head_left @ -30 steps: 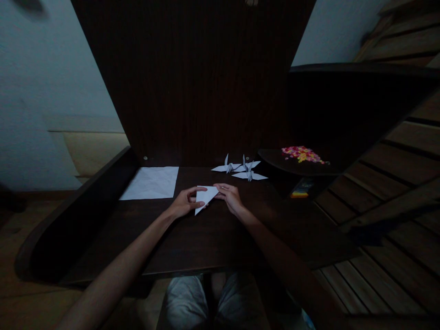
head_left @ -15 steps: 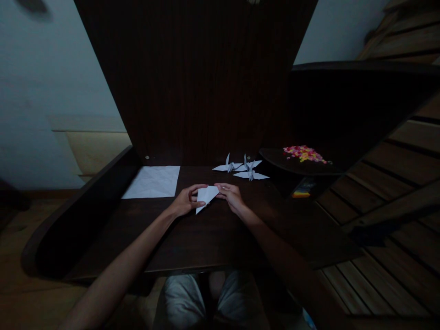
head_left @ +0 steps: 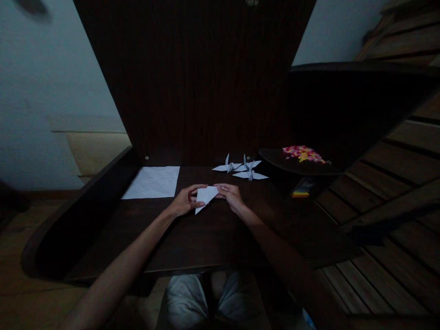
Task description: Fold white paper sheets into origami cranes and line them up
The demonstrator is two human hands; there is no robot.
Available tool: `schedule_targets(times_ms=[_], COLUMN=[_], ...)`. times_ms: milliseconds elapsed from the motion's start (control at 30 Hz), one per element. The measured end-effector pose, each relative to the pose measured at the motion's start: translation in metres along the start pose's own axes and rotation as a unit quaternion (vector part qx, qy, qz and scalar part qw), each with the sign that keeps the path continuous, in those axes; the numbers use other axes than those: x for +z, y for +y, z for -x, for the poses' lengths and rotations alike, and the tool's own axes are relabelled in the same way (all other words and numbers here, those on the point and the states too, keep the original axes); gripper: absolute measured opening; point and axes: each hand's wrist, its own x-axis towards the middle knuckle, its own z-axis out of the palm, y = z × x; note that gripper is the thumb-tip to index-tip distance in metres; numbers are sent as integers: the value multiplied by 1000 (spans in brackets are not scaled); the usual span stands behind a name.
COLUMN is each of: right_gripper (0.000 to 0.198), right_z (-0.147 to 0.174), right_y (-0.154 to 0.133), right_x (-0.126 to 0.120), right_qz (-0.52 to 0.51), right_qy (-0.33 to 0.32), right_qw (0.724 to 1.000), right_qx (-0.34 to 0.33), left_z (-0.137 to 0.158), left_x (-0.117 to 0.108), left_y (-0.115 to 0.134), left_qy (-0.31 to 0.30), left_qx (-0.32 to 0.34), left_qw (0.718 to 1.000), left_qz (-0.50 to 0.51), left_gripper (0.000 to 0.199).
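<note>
A folded piece of white paper (head_left: 205, 195), roughly triangular with one point toward me, is held between my two hands over the dark desk. My left hand (head_left: 186, 200) grips its left side, thumb on top near the lower edge and fingers behind. The upper right corner is pinched by my right hand (head_left: 231, 195), between thumb and fingers. Beyond my right hand stand three folded paper cranes (head_left: 250, 174), close together with wings spread. To the left of my left hand lies a flat sheet of white paper (head_left: 153, 181) with faint creases.
On a small raised shelf (head_left: 275, 158) at right is a pile of pink, red and yellow small pieces (head_left: 304, 153). Under it sits a yellow-edged item (head_left: 300, 194) I cannot identify. A dark side panel (head_left: 79, 215) bounds the desk (head_left: 192, 245) at left.
</note>
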Motion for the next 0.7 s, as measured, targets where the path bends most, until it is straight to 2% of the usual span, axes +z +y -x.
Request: schedule_targets(times_ms=[367,600,700], right_gripper=[29,27,28], right_z=[1,3,3], right_y=[-4,-6,-5], right_x=[2,4,4], right_qz=[22,8,16], right_qy=[13,-7,2], right_qw=[998,999,999], right_qx=[-56,-38,-36], left_z=[1,4,3], left_x=[-1,-3,-2], left_y=[2,7,8], left_qy=[36,43,42], left_qx=[14,8,7], left_qw=[999,999,999], left_qz=[4,6,10], left_gripper=[73,73,73])
